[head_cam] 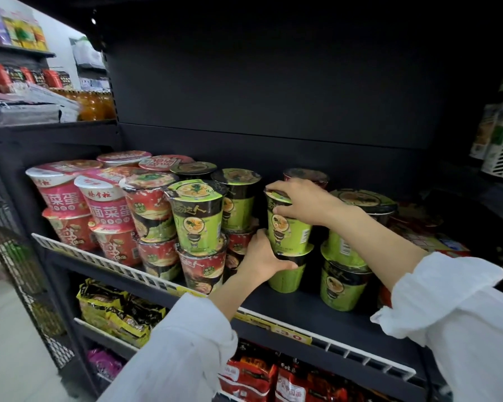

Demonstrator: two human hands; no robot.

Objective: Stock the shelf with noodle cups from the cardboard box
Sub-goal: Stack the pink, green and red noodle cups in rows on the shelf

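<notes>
Sleeves: loose white fabric sleeves [459, 323] on both arms, reaching in from the bottom edge toward the shelf.
Shelf edge: black metal shelf [317, 311] with a white wire front rail [105, 261] and a yellow paper price strip [273, 327] clipped along it.
Lower tiers: yellow and black crinkly noodle packets [114, 309] down left, red foil noodle packets [253, 375] down centre.
Left hand: left hand [263, 255] at the join of a two-high stack, thumb hooked over the black rim of the bottom green paper noodle cup [285, 278], fingers wrapped round behind, so holding it steady.
Right hand: right hand [301, 200] clamped over the top green noodle cup with a black band [288, 230], fingers [276, 187] curled down over the lid edge, thumb on the front wall.
Task thing: that top cup sits upright on the bottom one, mid-shelf, near the front.
Right neighbours: another green-on-green cup stack [344, 268] just beside, red flat packets [418, 227] past it.
Left neighbours: green cup on a red cup [198, 219], then red cups, then pink and white cups [105, 204] far left, all two high.
Further back: more lids in a rear row, dark red cup [305, 175] behind the right hand, black back panel [273, 82].
Far left: orange drink bottles [95, 104] on another rack.
Cardboard box: nowhere in shot.
</notes>
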